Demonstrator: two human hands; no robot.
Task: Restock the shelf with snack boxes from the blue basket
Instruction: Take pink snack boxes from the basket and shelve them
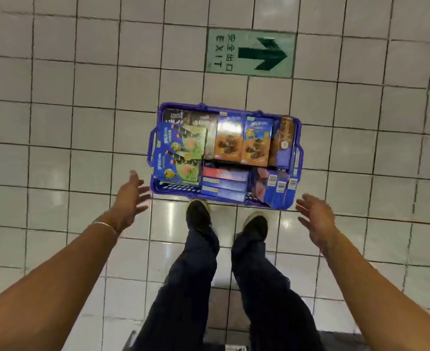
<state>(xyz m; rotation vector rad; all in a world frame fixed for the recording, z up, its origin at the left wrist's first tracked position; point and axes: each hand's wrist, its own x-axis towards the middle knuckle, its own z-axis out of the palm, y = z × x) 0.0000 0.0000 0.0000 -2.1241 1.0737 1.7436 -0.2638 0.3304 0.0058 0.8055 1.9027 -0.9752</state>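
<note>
Here the rectangular blue plastic basket (pixel 298 158), packed with colourful cardboard snack boxes (pixel 230 144), sits on the white tiled floor (pixel 56 148) just beyond 2 dark shoes (pixel 198 215). The left hand (pixel 130 196) and right hand (pixel 315 217) flank it, fingers spread, empty. Judged step: reaching; next needs grasping a box.

White tiled floor (pixel 56 138), blue basket (pixel 155 184) of snack boxes (pixel 230 141) standing on it, green exit arrow sign (pixel 250 53) set beyond the basket, two dark shoes (pixel 198 214) just beside its near edge
</note>
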